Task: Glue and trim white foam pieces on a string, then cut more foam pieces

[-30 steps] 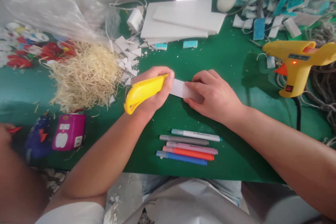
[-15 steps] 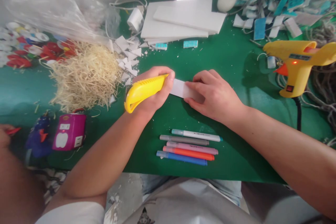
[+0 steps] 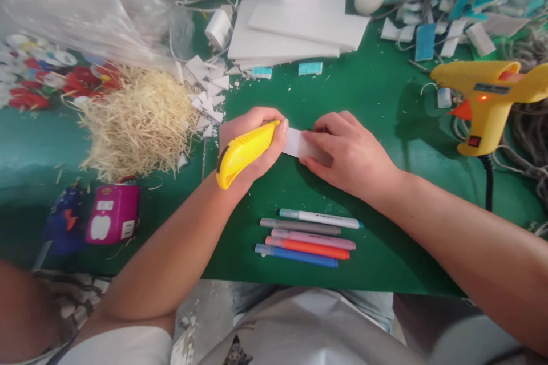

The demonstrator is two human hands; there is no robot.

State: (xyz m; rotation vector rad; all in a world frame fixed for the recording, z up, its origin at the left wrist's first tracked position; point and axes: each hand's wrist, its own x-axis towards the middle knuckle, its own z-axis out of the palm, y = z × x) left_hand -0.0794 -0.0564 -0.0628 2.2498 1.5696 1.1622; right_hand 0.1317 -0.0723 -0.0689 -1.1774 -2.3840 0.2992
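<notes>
Head view: left hand had fingers wrapped tight round a yellow knife, its tip at the left end of a white strip. Right hand lay flat on the strip w/ fingers spread, pinning it to the green table; nothing gripped. Strip sat mid-table, betw. both hands. Five markers lay just below, nearer the body. Straw pile to the left, glue gun far right, foam boards behind.
</notes>
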